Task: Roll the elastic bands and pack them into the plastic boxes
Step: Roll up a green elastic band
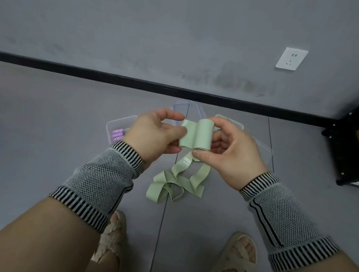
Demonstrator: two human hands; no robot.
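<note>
Currently, step in hand: rolling a green elastic band (194, 135), held in the air between both hands above the floor (39, 117).
Roll position: the wound part (205, 134) sits at the right hand (233, 152); its long axis runs near to far in the head view.
Right hand fingers: closed around the roll, thumb (201, 155) on the near end, fingertips on the far end.
Left hand (154, 132) fingers: pinched shut on the flat unwound section just beside the roll.
Loose tail (177, 181): hangs from the roll down to the floor, tangled in loops.
Key relation: remaining band lies below and left of the roll, so winding likely proceeds leftward.
Plastic boxes: a clear box (116, 125) holding purple rolls (117, 134) lies left; further boxes (188, 109) lie beyond the hands.
</note>
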